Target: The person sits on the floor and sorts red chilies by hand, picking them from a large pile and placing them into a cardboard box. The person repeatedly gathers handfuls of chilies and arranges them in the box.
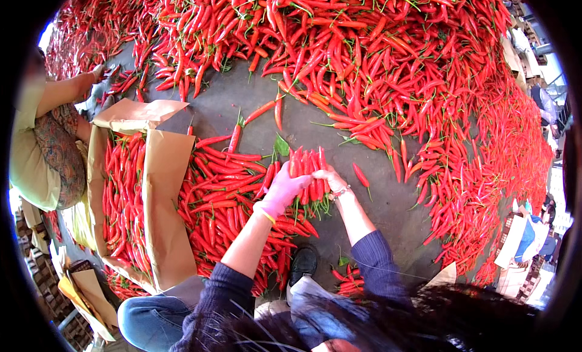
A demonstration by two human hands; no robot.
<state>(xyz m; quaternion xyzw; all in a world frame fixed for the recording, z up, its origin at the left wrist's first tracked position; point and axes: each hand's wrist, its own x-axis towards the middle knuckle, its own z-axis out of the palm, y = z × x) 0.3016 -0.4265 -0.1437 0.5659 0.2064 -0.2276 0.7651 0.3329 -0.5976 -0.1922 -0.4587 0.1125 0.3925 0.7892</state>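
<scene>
A bunch of red chili peppers [309, 163] is held between both hands, tips pointing away from me and green stems hanging toward me. My left hand [283, 188], in a pink glove, grips the bunch from its left side. My bare right hand [331, 179] closes around its right side, a bracelet at the wrist. Beneath and left of the left hand spreads a loose pile of red chilies [223, 188]. Left of that pile stands a paper-lined box [169, 206], filled with chilies [125, 193] laid mostly lengthwise. One single chili [361, 175] lies on the floor right of my right hand.
A huge heap of red chilies [363, 47] curves across the back and right. Grey floor [254, 93] shows between it and the box. Another person [54, 138] sits at the left, one hand near some chilies. My shoe [303, 261] is by the loose pile. Cartons [518, 243] stand far right.
</scene>
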